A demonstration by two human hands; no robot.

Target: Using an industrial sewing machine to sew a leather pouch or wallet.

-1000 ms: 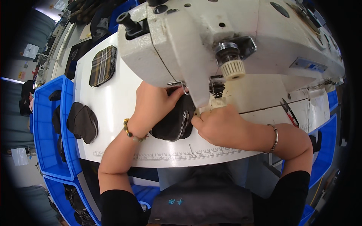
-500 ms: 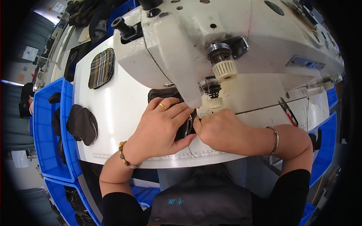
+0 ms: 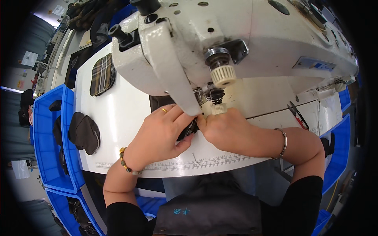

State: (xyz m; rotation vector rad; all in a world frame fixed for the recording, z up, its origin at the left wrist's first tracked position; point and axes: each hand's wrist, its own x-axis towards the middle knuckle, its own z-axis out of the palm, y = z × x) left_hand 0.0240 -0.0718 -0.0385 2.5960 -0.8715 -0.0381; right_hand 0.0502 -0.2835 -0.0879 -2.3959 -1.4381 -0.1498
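Under the head of a white sewing machine (image 3: pixel 169 67) lies a dark fabric pouch piece with a metal zipper (image 3: pixel 190 130). Across its left part rests my left hand (image 3: pixel 159 131), thumb at the near edge and fingers pressed over the cloth, holding it. My right hand (image 3: pixel 224 128) is curled, its thumb and forefinger pinching the piece's right edge beside the zipper, just in front of the needle area. The machine's head and my fingers hide the needle and much of the piece. Some dark cloth (image 3: pixel 158 102) shows beyond my left fingers.
On the white table (image 3: pixel 130 114), a plaid padded piece (image 3: pixel 103 74) and stacked dark fabric pieces (image 3: pixel 84 133) lie left. Thread snips (image 3: pixel 298 115) lie right. A printed ruler strip (image 3: pixel 185 166) runs along the near edge. Blue bins (image 3: pixel 75 165) holding dark pieces stand left, another (image 3: pixel 339 153) right.
The zippered piece has turned, its zipper now more slanted, and has moved farther under the machine head. Both hands moved with it, slightly away from me. The whole view shifted a little.
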